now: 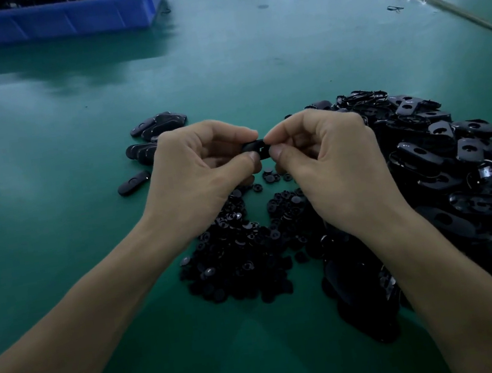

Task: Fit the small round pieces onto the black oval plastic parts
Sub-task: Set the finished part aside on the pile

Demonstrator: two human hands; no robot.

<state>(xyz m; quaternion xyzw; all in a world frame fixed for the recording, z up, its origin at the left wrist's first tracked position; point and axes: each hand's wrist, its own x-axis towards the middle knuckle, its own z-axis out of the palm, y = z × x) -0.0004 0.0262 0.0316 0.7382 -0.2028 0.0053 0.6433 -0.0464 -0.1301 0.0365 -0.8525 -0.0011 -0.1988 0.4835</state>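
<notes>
Barely seen (ends hidden), the black oval part [257,147] is pinched by left hand [201,164] and right hand [325,154].

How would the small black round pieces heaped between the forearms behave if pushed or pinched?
The small black round pieces probably scatter easily when pushed: strays already lie apart from the heap on the green table. Glossy highlights suggest they may slip from a pinch.
</notes>
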